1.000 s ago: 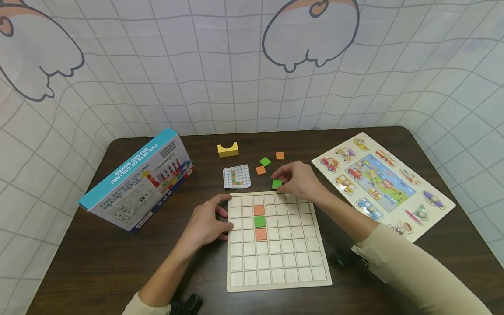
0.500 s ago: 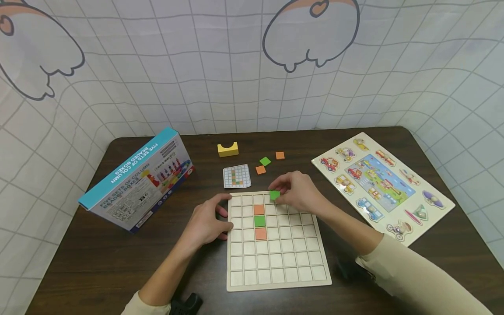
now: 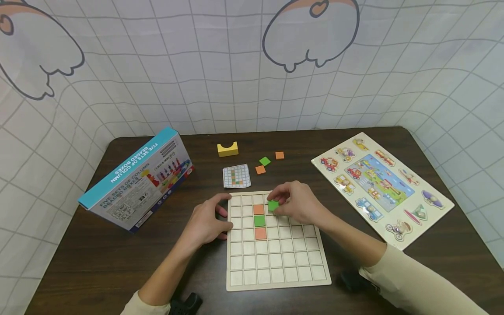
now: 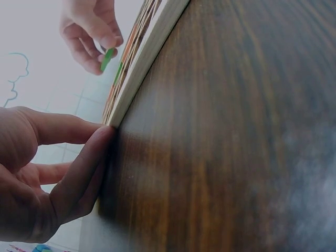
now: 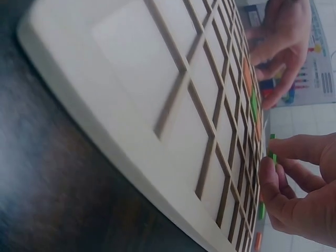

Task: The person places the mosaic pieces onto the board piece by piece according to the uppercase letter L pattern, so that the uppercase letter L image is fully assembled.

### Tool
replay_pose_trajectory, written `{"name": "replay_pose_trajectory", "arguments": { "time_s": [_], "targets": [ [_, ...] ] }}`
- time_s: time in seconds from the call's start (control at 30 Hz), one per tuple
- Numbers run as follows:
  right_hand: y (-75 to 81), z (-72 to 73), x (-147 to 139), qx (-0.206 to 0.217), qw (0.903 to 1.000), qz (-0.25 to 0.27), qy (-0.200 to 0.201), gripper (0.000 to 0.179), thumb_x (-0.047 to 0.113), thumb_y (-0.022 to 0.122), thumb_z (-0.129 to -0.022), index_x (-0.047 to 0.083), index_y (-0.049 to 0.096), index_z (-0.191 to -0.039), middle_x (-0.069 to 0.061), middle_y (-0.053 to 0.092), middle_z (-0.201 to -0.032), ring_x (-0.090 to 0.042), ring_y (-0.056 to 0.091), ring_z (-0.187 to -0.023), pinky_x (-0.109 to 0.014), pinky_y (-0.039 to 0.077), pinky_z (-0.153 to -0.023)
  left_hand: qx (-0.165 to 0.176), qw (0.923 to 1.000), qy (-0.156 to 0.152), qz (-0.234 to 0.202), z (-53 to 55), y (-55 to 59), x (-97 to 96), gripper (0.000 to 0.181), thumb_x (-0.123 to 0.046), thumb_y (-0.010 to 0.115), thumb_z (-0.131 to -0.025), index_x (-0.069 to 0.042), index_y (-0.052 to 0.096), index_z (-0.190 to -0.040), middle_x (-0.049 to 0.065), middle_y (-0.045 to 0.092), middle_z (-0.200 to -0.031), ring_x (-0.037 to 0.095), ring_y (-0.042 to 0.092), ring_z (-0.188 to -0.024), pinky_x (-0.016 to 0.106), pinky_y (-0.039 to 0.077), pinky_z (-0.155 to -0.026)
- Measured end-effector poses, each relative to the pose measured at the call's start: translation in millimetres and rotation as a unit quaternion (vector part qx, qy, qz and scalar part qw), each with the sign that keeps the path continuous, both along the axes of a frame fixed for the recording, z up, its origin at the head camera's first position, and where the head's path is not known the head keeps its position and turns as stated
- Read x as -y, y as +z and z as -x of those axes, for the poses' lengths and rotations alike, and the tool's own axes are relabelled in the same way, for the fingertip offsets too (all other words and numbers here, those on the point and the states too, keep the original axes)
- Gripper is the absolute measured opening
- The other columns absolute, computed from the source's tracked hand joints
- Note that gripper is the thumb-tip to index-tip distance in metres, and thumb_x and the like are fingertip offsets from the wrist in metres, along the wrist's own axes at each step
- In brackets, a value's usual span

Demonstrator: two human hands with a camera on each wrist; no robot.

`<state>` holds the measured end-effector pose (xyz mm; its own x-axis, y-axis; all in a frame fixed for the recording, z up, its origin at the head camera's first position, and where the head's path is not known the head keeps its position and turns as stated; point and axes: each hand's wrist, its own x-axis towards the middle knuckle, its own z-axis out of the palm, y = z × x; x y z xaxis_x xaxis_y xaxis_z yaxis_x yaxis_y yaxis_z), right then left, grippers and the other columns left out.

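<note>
A pale wooden grid board [image 3: 275, 262] lies flat on the table. Its third column holds an orange tile [image 3: 258, 210], a green tile [image 3: 259, 221] and another orange tile [image 3: 260, 233], one below the other. Over the upper part of the board, my right hand [image 3: 301, 203] pinches a loose green tile [image 3: 273, 205] between thumb and fingers; the right wrist view shows this green tile [image 5: 272, 150] at the fingertips. My left hand [image 3: 204, 221] touches the board's left edge with thumb and index finger spread apart. Close up, the left hand [image 4: 58, 168] meets the board's edge [image 4: 142, 68] with its fingertips.
Behind the board lie a pattern card [image 3: 236, 176], a green tile [image 3: 264, 161] and two orange tiles [image 3: 279, 155]. A yellow arched block [image 3: 228, 150] stands farther back. A blue-topped box [image 3: 138, 183] is at left, a picture puzzle [image 3: 382, 188] at right.
My right hand has brought the green tile from behind the board's far edge toward me, over the upper grid cells. The left hand has stayed at the board's left edge.
</note>
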<state>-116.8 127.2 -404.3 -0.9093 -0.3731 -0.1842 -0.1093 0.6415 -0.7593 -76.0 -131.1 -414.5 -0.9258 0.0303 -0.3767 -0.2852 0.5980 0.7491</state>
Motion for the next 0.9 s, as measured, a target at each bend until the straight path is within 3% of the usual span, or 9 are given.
{"name": "replay_pose_trajectory", "arguments": {
  "time_s": [0.43,0.9],
  "targets": [
    [-1.0,-19.5,5.4,0.013,0.9997,0.012,0.016,0.027,0.002,0.085,-0.077,0.012,0.08,-0.102,-0.002,0.069,-0.088,-0.016,0.059,-0.082,-0.028,0.053,-0.073,0.004,1.0,-0.004,0.0,-0.1,1.2,0.9,0.076,0.001,0.082,-0.081,-0.018,0.054,-0.149,0.015,0.06,-0.107,0.02,0.066,-0.06,0.031,0.062,-0.051],
    [-2.4,-43.3,13.0,0.001,0.9994,0.018,0.029,0.026,0.0,0.085,-0.076,0.012,0.079,-0.098,0.001,0.068,-0.089,-0.015,0.062,-0.082,-0.023,0.055,-0.072,0.001,0.9999,-0.013,0.002,0.1,2.1,0.4,0.074,0.001,0.082,-0.083,-0.017,0.054,-0.149,0.015,0.06,-0.107,0.019,0.066,-0.06,0.03,0.062,-0.052]
  ]
}}
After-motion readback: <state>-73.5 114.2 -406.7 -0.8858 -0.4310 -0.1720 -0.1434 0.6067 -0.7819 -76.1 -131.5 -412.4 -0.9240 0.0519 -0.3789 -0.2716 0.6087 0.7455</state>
